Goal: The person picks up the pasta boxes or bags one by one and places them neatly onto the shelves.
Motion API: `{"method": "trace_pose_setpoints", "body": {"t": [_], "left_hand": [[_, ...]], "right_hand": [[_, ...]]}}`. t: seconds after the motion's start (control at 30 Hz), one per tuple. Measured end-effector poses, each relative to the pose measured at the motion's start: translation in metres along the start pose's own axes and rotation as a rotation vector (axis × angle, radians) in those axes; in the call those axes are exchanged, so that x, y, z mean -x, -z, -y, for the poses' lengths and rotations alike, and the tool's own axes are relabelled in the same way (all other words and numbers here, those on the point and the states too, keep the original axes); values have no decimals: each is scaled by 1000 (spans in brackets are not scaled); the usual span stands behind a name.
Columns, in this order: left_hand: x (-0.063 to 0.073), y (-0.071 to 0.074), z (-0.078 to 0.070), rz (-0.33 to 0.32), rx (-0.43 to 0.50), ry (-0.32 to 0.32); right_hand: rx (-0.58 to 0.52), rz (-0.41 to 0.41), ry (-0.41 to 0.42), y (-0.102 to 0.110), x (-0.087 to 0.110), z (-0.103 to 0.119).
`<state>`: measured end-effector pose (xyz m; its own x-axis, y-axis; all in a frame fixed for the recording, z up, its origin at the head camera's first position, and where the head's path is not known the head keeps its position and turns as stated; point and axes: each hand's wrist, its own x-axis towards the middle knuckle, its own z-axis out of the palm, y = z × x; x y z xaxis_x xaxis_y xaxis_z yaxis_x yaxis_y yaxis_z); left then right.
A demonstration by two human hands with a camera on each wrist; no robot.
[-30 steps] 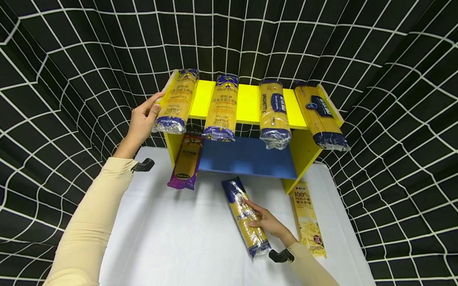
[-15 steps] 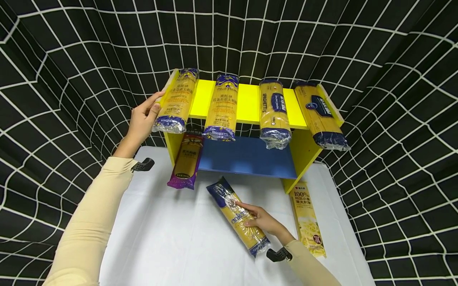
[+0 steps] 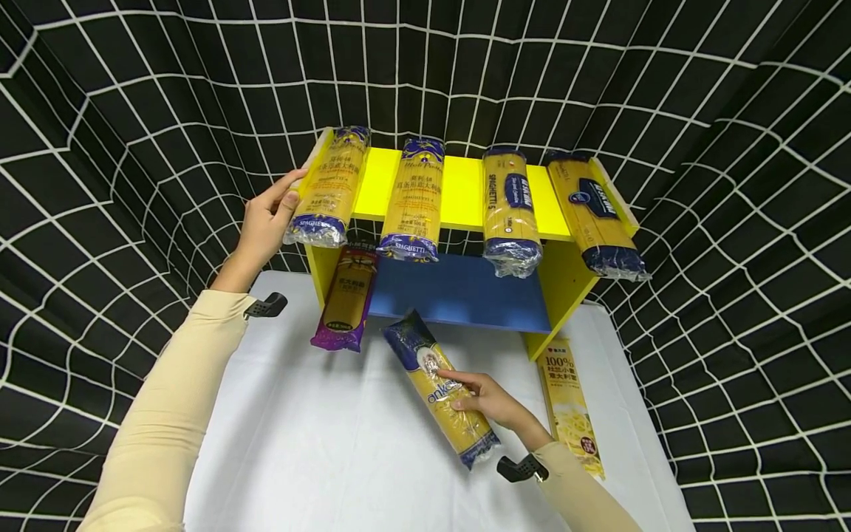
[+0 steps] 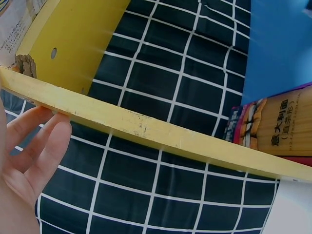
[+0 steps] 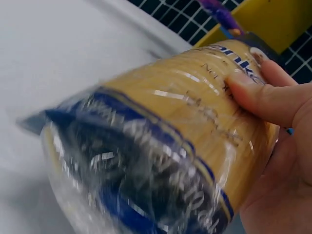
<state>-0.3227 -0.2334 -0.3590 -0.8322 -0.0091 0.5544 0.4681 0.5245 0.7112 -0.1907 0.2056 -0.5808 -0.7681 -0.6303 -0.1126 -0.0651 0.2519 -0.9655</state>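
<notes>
The right hand (image 3: 488, 403) grips the pack (image 3: 428, 383), whose long axis slants away and leftward, toward the blue shelf (image 3: 459, 292). The left hand (image 3: 261, 222), fingers relaxed, touches the rack (image 3: 462, 192)

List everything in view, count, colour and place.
Shelf: one, yellow and blue, centre
Tablecloth: one, white, underneath
Top packs: four, gold and blue, atop shelf
Lower pack: one, purple and gold, shelf's left
Pale pack: one, yellow, on tablecloth, right
Held pack: one, gold and blue, front centre
Backdrop: one, black and white, behind
Wrist cameras: two, black, on arms
Left grip: one, cream-sleeved, at shelf's left edge
Right grip: one, cream-sleeved, gripping held pack
</notes>
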Motion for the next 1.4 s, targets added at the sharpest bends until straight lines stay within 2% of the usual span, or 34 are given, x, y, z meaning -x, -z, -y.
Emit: {"method": "trace_pose_setpoints", "body": {"t": [0.2, 0.47, 0.6, 0.67, 0.77, 0.83, 0.93, 1.07, 1.33, 1.4], "left_hand": [[0, 1, -2, 4, 0, 10], [1, 1, -1, 6, -1, 14], [2, 1, -8, 7, -2, 20], [4, 3, -16, 13, 9, 20], [5, 3, -19, 20, 17, 23], [5, 3, -18, 21, 16, 29], [2, 1, -8, 21, 3, 35], [1, -1, -4, 12, 9, 23], [10, 5, -38, 23, 34, 14], [12, 6, -39, 26, 37, 18]], "right_hand": [[8, -87, 8, 3, -4, 15], [-92, -213, -6, 4, -13, 21], [-136, -274, 2, 3, -18, 22], [-154, -309, -3, 3, -21, 22], [-206, -360, -29, 2, -25, 21], [-260, -387, -46, 2, -27, 21], [-332, -423, -62, 1, -31, 19], [-352, -452, -69, 2, -34, 18], [-328, -449, -100, 2, -39, 27], [-293, -441, -104, 2, -39, 28]]}}
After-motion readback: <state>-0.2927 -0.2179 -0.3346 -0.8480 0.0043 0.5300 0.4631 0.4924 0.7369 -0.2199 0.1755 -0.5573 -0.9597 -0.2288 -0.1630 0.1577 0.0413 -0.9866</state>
